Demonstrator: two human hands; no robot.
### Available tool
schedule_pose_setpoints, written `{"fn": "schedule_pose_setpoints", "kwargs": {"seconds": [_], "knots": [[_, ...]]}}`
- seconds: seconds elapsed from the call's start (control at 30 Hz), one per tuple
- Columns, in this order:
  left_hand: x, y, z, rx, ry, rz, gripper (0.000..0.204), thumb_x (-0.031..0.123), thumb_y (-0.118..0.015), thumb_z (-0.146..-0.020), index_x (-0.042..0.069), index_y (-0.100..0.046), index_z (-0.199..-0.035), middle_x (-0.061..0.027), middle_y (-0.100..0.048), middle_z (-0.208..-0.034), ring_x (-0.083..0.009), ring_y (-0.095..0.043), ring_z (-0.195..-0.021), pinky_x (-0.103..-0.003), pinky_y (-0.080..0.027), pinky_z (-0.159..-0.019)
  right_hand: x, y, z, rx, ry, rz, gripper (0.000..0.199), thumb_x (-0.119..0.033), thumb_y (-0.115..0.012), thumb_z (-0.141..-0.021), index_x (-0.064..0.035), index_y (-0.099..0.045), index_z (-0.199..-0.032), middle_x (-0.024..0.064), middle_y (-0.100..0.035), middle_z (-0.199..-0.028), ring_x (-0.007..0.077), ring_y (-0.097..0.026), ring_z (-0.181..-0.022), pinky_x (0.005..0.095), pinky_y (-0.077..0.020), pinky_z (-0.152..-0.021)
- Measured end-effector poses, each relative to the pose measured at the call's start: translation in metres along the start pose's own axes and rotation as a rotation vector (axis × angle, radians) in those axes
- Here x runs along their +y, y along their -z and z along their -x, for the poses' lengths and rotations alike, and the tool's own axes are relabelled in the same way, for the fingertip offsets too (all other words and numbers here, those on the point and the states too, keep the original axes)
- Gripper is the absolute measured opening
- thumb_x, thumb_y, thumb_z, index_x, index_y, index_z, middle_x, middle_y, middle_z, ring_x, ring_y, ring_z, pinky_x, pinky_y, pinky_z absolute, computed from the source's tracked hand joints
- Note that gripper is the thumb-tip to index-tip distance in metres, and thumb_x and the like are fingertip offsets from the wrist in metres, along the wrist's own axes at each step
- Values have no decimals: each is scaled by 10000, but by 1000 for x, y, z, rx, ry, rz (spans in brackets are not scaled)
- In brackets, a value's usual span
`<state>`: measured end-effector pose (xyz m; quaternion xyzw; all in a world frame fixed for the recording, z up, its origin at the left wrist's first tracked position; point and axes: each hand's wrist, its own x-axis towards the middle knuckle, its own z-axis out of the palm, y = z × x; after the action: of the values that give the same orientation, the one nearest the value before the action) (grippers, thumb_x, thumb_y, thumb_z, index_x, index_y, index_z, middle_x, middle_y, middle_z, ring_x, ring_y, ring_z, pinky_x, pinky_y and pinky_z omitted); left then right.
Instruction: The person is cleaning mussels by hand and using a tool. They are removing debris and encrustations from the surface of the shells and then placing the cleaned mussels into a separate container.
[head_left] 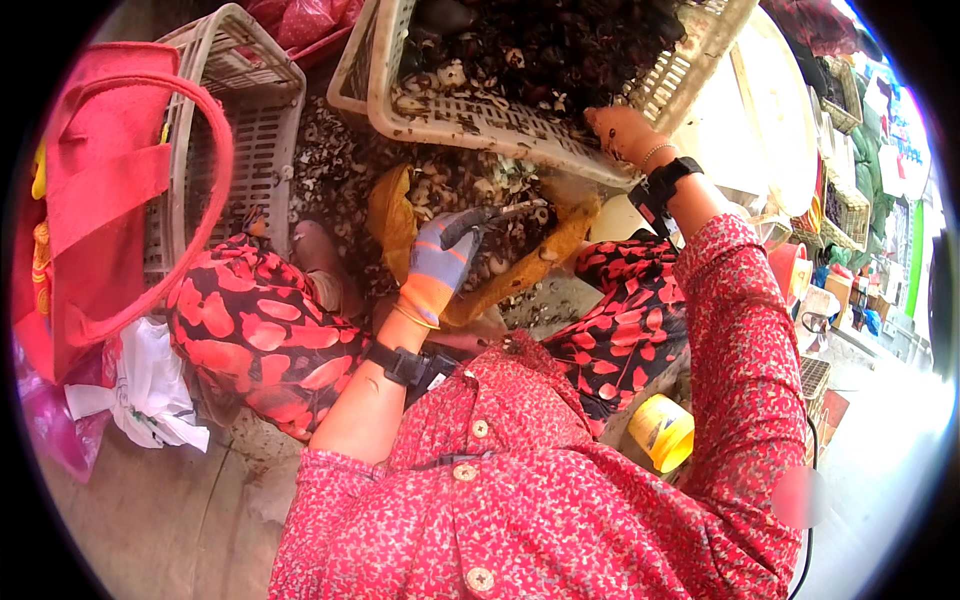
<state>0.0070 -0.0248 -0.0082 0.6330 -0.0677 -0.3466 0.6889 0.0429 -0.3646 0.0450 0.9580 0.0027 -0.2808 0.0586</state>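
My left hand wears a grey and orange striped glove. Its fingers are closed round a small knife with a dark handle and a thin tip pointing right. Below the knife lies an open yellow bag with pale pieces and dark scraps about it. My bare right hand reaches over the near right rim of a pale plastic crate. Its bent fingers meet the dark round lumps inside; what they grip, if anything, is hidden. Pale peeled bits lie among the lumps.
A second pale crate stands at the left, beside a red bag with a looped handle. White plastic bags lie nearer. A yellow tub sits by my right leg. Scraps cover the floor between crates.
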Motion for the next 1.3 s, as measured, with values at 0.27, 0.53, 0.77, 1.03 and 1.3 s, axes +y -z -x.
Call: {"fn": "schedule_pose_setpoints", "kwargs": {"seconds": [0.27, 0.53, 0.77, 1.03, 1.3], "knots": [[-9, 3, -2, 8, 134, 319, 237, 38, -558, -862, 20, -617, -1091, -11, -647, -955, -56, -568, -809, -193, -464, -710, 13, -16, 42, 639, 433, -28, 434, -56, -500, -790, 38, -468, -1213, 134, -614, -942, 255, -582, -819, 287, -484, -693], [20, 7, 11, -133, 345, 638, 291, 53, -577, -850, 21, -568, -1139, -51, -636, -981, -112, -593, -847, -230, -480, -725, -99, -8, 102, 220, -198, -2416, 240, -189, -467, -914, -24, -540, -1072, 114, -597, -1029, 191, -570, -972, 285, -459, -858], [19, 4, 24, -330, -557, -448, 342, 34, -596, -819, -16, -532, -1151, -86, -607, -1036, -209, -602, -921, -325, -492, -771, -206, -22, 142, 579, -32, -604, 412, 10, -570, -687, -121, -552, -1077, 132, -547, -1004, 303, -584, -809, 358, -495, -674], [31, 0, 30, -314, 290, 582, 208, 95, -564, -863, 64, -588, -1067, -34, -628, -999, -134, -598, -872, -232, -469, -646, -221, -54, 124, 572, 31, -1910, 330, -25, -570, -802, -41, -521, -1128, 110, -572, -1098, 242, -574, -991, 338, -484, -839], [51, -1, 34, -375, 245, 354, 235, 108, -576, -854, 58, -590, -1084, -21, -640, -957, -106, -602, -826, -231, -476, -662, -203, -45, 137, 401, 22, -1447, 355, -75, -636, -807, -13, -515, -1135, 56, -597, -1061, 165, -567, -963, 304, -467, -822]]}}
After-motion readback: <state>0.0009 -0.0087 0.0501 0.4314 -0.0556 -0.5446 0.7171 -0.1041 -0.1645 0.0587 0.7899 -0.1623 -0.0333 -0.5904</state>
